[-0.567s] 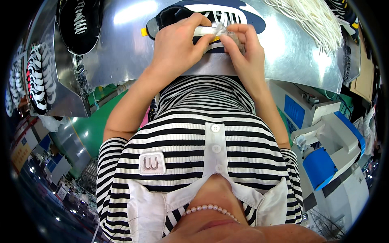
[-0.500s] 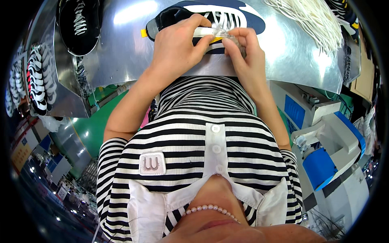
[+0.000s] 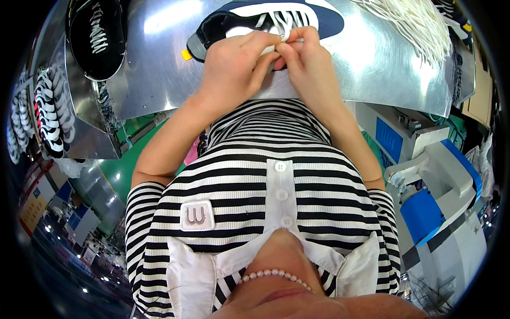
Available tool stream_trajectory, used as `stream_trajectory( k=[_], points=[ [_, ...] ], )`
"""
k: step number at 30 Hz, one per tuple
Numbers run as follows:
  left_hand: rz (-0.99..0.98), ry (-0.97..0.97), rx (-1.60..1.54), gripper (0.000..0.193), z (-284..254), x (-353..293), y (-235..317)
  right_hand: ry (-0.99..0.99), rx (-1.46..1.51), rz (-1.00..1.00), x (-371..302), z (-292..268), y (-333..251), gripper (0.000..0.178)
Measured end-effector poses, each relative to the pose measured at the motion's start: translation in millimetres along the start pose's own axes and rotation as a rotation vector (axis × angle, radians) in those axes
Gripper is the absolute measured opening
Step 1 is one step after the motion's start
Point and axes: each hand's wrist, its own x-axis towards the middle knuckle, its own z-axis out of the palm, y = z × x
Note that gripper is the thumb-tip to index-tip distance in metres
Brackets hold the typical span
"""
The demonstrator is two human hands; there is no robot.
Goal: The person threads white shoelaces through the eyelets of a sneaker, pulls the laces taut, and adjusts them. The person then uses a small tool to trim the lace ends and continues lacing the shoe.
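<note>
A navy, white and grey sneaker (image 3: 328, 20) lies on the metal table, toe to the right, with a yellow tab at its heel. White lacing crosses its upper. A white shoelace (image 3: 287, 32) rises from the lacing into my fingers. My left hand (image 3: 234, 63) is closed in a pinch on the lace at the shoe's near side. Fingertips meeting the left ones, my right hand (image 3: 312, 66) also pinches the lace. The two hands hide the near side of the sneaker and the exact hold on the lace.
The shiny metal table (image 3: 159, 69) curves in front of me. A black shoe (image 3: 97, 40) with white lacing lies at its left. Loose white laces (image 3: 409, 24) are heaped at the right. Beyond the table's right edge stands a grey and blue machine (image 3: 422, 215).
My right hand has moved left, and its fingertips now meet those of my left hand. The sneaker sits slightly farther left in view.
</note>
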Motion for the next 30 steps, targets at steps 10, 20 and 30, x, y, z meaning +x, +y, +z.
stream_trajectory(
  k=[10, 20, 30],
  points=[
    [-0.147, -0.184, -0.05, 0.025, -4, 3, 2, 0.164, -0.09, -0.281, 8, -58, 12, 0.02],
    [0.186, 0.128, 0.243, 0.042, -32, -52, -13, 0.38, -0.186, -0.455, 21, -30, 36, 0.014],
    [-0.556, 0.136, -2.421, 0.038, -5, -96, -36, 0.073, 0.367, -0.266, 34, -2, 11, 0.018]
  ],
)
